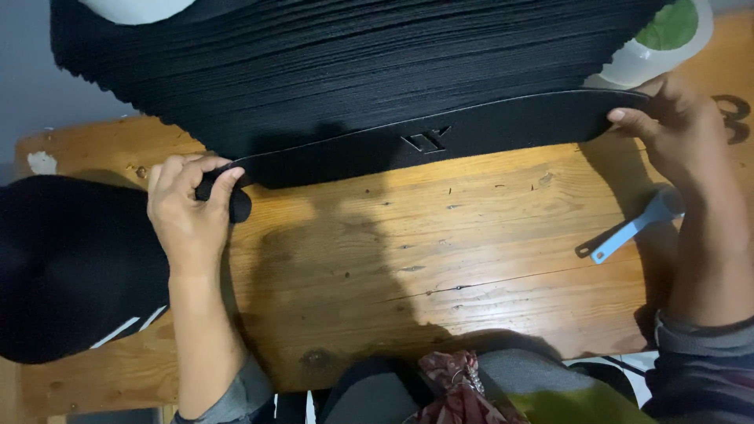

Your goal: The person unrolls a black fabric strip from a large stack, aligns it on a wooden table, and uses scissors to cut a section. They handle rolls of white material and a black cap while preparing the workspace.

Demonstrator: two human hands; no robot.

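1. Fingers of left hand [187, 206] pinched shut on the rounded left end of a long black fabric strip [440, 141], thumb over the top, the end curling down past the fingertips.
2. Fingers of right hand [675, 129] gripping the strip's far right tip, thumb pressed flat on its upper face.
3. Strip stretched between both hands, bowed slightly upward in the middle, a small stitched emblem [426, 141] near its centre; lying just in front of a tall stack of black pieces [353, 63], touching or almost touching the lowest layers.
4. Risk, as a judgement: could snag the stack's lower edges and drag neighbouring layers out with it, since strip and stack sit so close and share one colour.
5. Risk: could slip from the left pinch, held only at a curled end; uneven pull would twist the strip.
6. Just below the right wrist, a pale blue handled tool [628, 232], near enough to be knocked by the forearm.
7. Beyond the right fingertips, a white container with a green top [667, 39], partly hidden.
8. Left of the left hand, a dark fabric bundle [71, 267] with white stripes.
9. Underneath all, a worn wooden table [440, 267], knotted and scratched; grey floor or wall past its left edge.
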